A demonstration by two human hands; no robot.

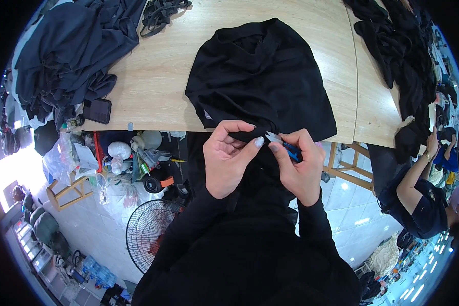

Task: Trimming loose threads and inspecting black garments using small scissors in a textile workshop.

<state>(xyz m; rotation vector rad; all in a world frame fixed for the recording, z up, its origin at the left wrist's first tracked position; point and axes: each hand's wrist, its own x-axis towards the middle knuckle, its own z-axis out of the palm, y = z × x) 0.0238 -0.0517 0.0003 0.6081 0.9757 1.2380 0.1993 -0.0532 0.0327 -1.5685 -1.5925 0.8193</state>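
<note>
A black garment with a wide waist opening lies on the table in front of me, its near edge hanging over the front. My left hand pinches a fold of that near edge between thumb and fingers. In my right hand is a pair of thread snips with blue handles, gripped between thumb and curled fingers. Their bright metal blades point left, close to the fold by my left thumb. Whether the blades touch a thread is too small to tell. A small pale label shows at the garment's left edge.
Dark navy garments are heaped at the table's left, beside a phone. Black clothes lie along the right. A standing fan is below left, near a wooden stool. A co-worker is at the right.
</note>
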